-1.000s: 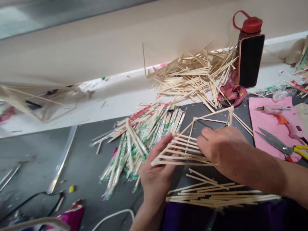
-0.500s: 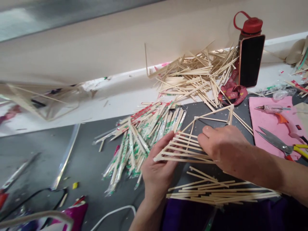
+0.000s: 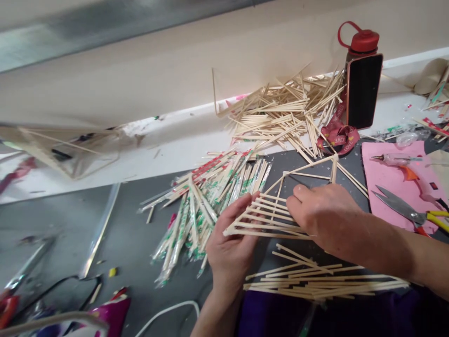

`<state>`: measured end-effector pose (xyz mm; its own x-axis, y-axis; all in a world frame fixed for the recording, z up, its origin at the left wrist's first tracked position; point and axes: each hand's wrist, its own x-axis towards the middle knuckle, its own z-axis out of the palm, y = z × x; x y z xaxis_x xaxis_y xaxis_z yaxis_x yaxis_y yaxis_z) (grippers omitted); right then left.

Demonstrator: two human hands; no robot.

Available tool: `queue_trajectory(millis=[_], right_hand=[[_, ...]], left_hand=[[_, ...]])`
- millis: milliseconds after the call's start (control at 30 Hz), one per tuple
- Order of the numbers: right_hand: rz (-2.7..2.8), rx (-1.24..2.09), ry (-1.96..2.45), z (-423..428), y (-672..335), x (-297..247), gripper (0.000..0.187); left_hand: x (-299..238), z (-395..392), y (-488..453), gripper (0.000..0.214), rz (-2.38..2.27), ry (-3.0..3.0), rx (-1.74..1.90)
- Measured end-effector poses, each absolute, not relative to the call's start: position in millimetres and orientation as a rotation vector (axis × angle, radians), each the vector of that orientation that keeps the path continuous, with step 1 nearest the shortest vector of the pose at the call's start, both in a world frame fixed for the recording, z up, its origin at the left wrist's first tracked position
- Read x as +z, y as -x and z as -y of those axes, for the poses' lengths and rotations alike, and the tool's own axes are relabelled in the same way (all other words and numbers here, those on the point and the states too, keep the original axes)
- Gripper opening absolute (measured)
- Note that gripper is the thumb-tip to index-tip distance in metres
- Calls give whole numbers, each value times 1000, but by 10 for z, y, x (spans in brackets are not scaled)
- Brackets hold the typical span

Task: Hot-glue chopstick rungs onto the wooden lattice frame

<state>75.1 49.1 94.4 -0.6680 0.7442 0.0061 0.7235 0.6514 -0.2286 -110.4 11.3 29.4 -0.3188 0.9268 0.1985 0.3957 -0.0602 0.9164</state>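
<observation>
A frame of wooden sticks (image 3: 268,214), with several sticks laid side by side across it, is held up between my hands. My left hand (image 3: 229,243) grips its near left corner, thumb below and fingers behind the sticks. On the other side, my right hand (image 3: 324,213) is closed at the right ends of the crosswise sticks; its fingertips are partly hidden, and I cannot tell whether they pinch one stick or the frame. Just beyond my right hand, more joined sticks (image 3: 308,168) form an open outline. Loose sticks (image 3: 315,281) lie below my hands.
Plastic-wrapped chopsticks (image 3: 206,201) lie left of my hands, with a heap of bare sticks (image 3: 287,112) behind. A phone (image 3: 364,91) leans on a red-capped bottle (image 3: 365,41). On the right, a glue gun (image 3: 410,168) and scissors (image 3: 403,206) rest on a pink sheet (image 3: 377,154).
The view has shifted slightly. Both hands keep their grip on the stick frame, and my right hand has moved very slightly left along the crosswise sticks.
</observation>
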Motion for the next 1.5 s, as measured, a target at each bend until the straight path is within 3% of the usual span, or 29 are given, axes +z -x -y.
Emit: queue_trajectory(millis=[733, 1500], right_hand=[[2876, 450, 1305, -553, -721, 1030, 15], [2797, 232, 1178, -500, -817, 875, 14]], left_hand=[[267, -113, 1166, 35, -1714, -1459, 1341], [264, -120, 1144, 39, -1721, -1436, 1319]])
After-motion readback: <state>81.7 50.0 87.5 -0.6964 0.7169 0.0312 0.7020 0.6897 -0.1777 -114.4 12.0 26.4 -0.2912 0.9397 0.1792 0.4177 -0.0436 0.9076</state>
